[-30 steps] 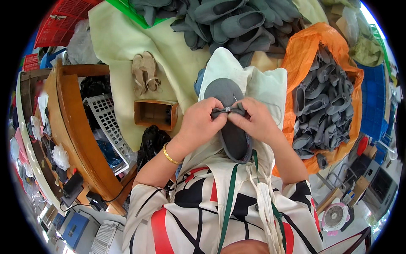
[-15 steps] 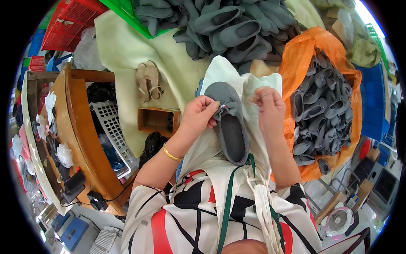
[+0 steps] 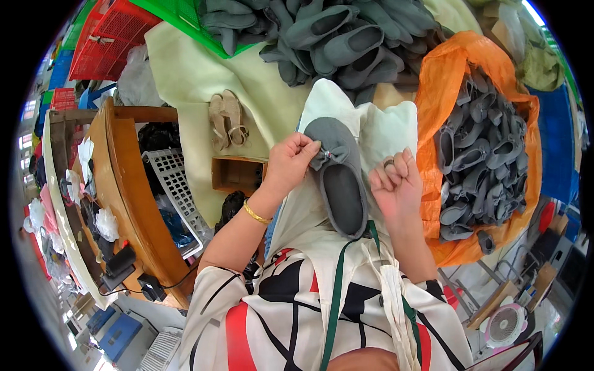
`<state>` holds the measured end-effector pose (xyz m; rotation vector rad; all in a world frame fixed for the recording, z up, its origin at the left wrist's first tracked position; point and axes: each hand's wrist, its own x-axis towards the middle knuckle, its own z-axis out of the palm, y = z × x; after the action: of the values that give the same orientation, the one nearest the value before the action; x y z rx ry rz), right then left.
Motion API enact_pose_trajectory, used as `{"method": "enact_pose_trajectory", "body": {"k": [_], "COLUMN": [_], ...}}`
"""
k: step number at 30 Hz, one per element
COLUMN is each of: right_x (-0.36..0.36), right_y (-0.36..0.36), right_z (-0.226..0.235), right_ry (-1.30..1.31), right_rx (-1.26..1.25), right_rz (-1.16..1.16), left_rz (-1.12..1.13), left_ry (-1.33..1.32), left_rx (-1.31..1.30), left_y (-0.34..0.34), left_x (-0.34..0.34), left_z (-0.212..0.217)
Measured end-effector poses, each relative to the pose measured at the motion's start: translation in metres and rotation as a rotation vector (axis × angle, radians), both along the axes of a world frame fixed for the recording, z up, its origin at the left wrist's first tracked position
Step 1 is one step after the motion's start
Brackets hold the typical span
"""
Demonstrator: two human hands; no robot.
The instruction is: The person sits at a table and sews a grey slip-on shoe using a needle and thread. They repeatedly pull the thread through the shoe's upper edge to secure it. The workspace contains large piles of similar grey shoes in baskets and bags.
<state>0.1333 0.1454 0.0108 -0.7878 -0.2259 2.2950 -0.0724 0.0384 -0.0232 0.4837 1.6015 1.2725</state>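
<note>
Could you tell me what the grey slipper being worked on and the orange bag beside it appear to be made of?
The grey slipper looks like soft felt or fleece: matte, fuzzy, no shine, with a small bow of the same fabric pinched by the left hand. The orange bag seems thin plastic film, judging by its glossy, crinkled folds.

a person seen from above wears a white blouse [image 3: 291, 309] with bold black and red shapes, short sleeves leaving the forearms bare. a gold bangle [image 3: 255, 213] circles the left wrist, a ring [image 3: 388, 163] sits on the right hand, and a green lanyard [image 3: 337, 290] hangs down the chest.
</note>
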Motion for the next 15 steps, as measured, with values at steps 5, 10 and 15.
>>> {"method": "enact_pose_trajectory", "body": {"k": [5,10,15], "right_x": [-0.003,0.088,0.14], "right_y": [-0.003,0.003,0.008], "right_z": [0.013,0.002,0.004], "right_ry": [-0.441,-0.956,-1.454], "right_rx": [0.561,1.071,1.056], "right_rz": [-0.059,0.294,0.481], "left_rz": [-0.151,-0.194,-0.348], "left_ry": [0.376,0.919,0.802], "left_rx": [0.017,0.21,0.195], "left_y": [0.004,0.008,0.013], "left_x": [-0.003,0.003,0.004], "left_z": [0.005,0.029,0.036]}}
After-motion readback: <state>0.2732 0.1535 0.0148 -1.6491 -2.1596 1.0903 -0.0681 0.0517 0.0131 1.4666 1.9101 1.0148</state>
